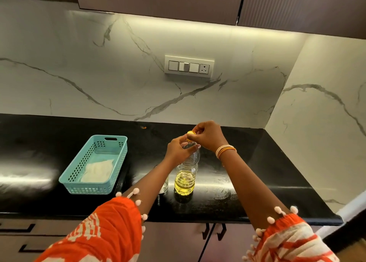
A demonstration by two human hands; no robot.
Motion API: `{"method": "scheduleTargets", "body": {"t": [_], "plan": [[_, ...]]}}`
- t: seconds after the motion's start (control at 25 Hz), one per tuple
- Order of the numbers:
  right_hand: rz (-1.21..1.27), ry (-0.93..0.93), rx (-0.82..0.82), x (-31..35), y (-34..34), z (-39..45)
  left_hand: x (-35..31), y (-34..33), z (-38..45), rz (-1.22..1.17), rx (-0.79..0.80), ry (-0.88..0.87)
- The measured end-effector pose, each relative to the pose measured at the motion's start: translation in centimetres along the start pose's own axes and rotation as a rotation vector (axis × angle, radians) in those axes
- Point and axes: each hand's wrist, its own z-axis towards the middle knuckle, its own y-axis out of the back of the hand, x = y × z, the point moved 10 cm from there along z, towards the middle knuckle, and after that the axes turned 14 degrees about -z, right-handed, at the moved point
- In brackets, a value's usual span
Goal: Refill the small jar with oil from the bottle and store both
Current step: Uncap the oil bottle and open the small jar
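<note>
A clear plastic bottle (185, 179) stands upright on the black counter, its lower third filled with yellow oil. My left hand (178, 149) grips its neck. My right hand (208, 134) pinches the yellow cap (190, 132) at the bottle's top; whether the cap sits on or off the mouth is hard to tell. A small glass jar (164, 186) stands just left of the bottle, mostly hidden behind my left forearm.
A teal perforated basket (118, 142) with a white cloth inside sits on the black counter (257, 172) to the left. A marble wall with a switch panel (189, 67) rises behind, upper cabinets overhead. Drawers and cabinet doors lie below the counter edge.
</note>
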Motion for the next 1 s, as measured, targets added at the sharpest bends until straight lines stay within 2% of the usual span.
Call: {"method": "scheduleTargets", "body": {"t": [0.32, 0.48, 0.76, 1.0], "plan": [[-0.095, 0.153, 0.01, 1.1, -0.2, 0.1, 0.7, -0.1, 0.5, -0.033, 0.013, -0.002], [-0.128, 0.218, 0.092, 1.6, -0.6, 0.1, 0.7, -0.2, 0.2, -0.074, 0.009, -0.008], [0.036, 0.202, 0.241, 1.4, -1.7, 0.1, 1.1, 0.1, 0.2, -0.103, -0.014, -0.035], [0.106, 0.085, 0.021, 0.1, -1.3, 0.3, 0.9, 0.0, 0.5, -0.12, -0.006, -0.061]]}}
